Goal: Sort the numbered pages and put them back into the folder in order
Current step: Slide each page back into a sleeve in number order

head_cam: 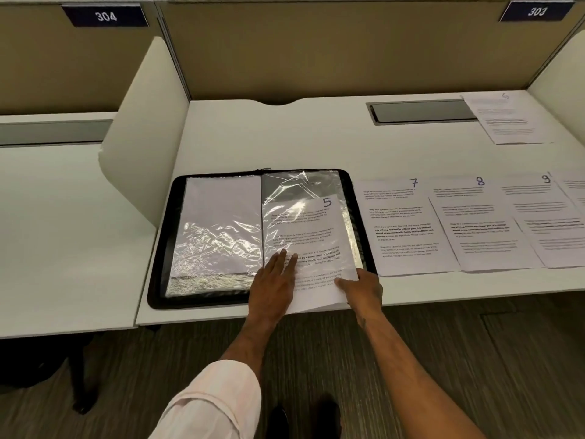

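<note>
A black folder [164, 248] lies open on the white desk, with clear crinkled plastic sleeves on both sides. The left sleeve [218, 223] holds a blank-looking sheet. Page 5 [313, 229] sits partly inside the right sleeve, its lower end sticking out over the desk's front edge. My left hand [272, 280] lies flat with straight fingers on the sleeve and page 5. My right hand [361, 289] pinches page 5 at its lower right corner. Pages 7 [405, 229], 8 [478, 226] and 9 [547, 223] lie in a row to the right.
Another sheet [506, 118], its number faint, lies at the back right beside a grey cable hatch [421, 111]. One more page edge [576, 188] shows at the far right. A curved white divider [142, 137] stands left of the folder. Beige partition walls close the back.
</note>
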Motion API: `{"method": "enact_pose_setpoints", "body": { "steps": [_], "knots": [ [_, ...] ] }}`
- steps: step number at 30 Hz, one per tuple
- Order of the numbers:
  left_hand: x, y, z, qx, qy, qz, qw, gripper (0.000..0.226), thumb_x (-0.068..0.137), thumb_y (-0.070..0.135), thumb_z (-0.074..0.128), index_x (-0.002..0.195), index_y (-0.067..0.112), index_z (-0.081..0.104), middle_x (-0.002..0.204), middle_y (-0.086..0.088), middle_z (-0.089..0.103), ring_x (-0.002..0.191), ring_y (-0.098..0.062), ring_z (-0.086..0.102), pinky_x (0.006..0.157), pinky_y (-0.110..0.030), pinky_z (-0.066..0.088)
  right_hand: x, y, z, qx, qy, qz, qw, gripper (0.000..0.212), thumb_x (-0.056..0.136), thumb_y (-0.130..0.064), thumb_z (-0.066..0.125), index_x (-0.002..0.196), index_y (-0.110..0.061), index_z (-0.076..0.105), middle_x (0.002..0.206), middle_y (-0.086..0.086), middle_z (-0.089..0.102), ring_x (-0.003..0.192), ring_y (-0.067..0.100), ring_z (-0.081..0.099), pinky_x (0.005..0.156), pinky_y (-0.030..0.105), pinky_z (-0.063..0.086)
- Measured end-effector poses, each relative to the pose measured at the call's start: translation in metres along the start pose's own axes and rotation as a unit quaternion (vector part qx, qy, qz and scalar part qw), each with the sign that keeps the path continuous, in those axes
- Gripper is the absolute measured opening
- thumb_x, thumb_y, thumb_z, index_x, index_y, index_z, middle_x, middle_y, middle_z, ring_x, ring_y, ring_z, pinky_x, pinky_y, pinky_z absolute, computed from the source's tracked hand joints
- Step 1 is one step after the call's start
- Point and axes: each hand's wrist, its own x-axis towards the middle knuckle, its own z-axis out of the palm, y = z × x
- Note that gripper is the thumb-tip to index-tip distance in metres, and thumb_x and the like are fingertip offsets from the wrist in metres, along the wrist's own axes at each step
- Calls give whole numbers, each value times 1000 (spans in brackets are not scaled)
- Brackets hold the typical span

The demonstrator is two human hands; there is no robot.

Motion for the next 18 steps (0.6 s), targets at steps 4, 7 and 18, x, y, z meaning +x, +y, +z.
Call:
{"method": "enact_pose_setpoints", "body": {
  "steps": [4,7,18],
  "knots": [
    [-2,1,-1,-8,13,8,1000,49,98,32,34,141,15,50,143,-16,51,129,-31,53,93,-50,53,4,-6,6,-6,24,-7,1000,23,89,-19,69,110,-9,67,99,3,67,84,17,60,70,25,47],
    [-3,1,-1,-7,12,5,1000,49,98,33,34,142,16,48,144,-14,50,130,-30,51,95,-48,52,6,-6,8,40,24,-13,999,24,92,-12,64,115,-10,66,107,6,68,86,15,61,66,21,47],
    [4,-2,0,32,37,23,999,44,95,30,56,137,17,55,143,-13,52,128,-29,53,95,-44,51,16,-13,14,-46,74,-74,993,43,88,-36,70,122,-13,57,113,7,66,88,17,58,71,26,48]
  ]
}}
